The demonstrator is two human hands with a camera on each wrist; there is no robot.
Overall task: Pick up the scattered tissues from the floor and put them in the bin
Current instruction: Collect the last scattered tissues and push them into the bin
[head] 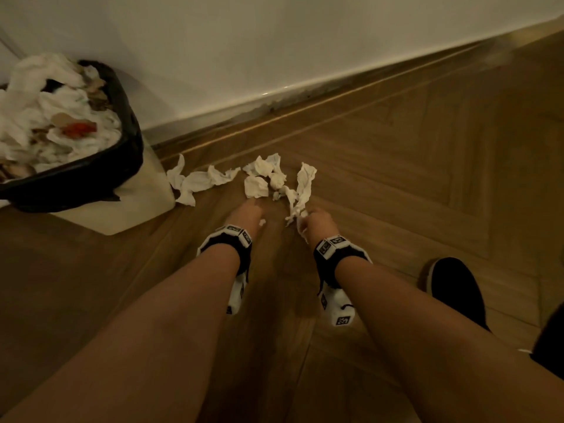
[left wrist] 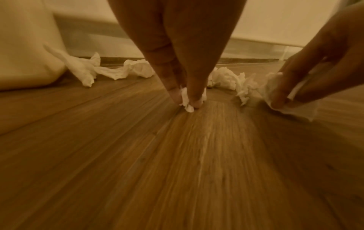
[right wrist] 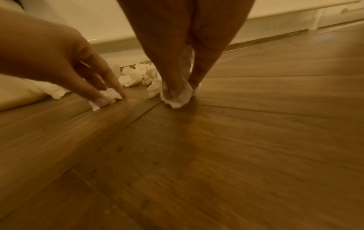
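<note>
A small scrap of tissue (left wrist: 186, 101) is pinched between the fingertips of the left hand (head: 247, 212), right at the floor (head: 396, 184), where the wrist view shows the scrap still touching the boards. A larger crumpled tissue (right wrist: 177, 95) is held in the curled fingers of the right hand (head: 317, 222), with a long twisted strip (head: 300, 190) trailing from it toward the wall (head: 274, 41). Both hands are probably kept low and close together so that two pieces can be gathered in one reach.

More tissues remain on the floor: a cluster of wads (head: 264, 177) just beyond the left hand, and a stretched-out piece (head: 198, 180) lying against the foot of the bin (head: 137, 190). The bin stands by the wall near the left edge of the floor in view, lined with a black bag (head: 128, 123) and already heaped with white paper (head: 45, 96), so added tissues may need pressing down to stay in.

The task is judged to be at an early stage, since most pieces are not yet lifted. Black-and-white square markers are seen on the wrist bands (head: 331, 247), but no readable writing or brand can be made out. A dark shoe (head: 451, 288) rests on the floor to the right.
</note>
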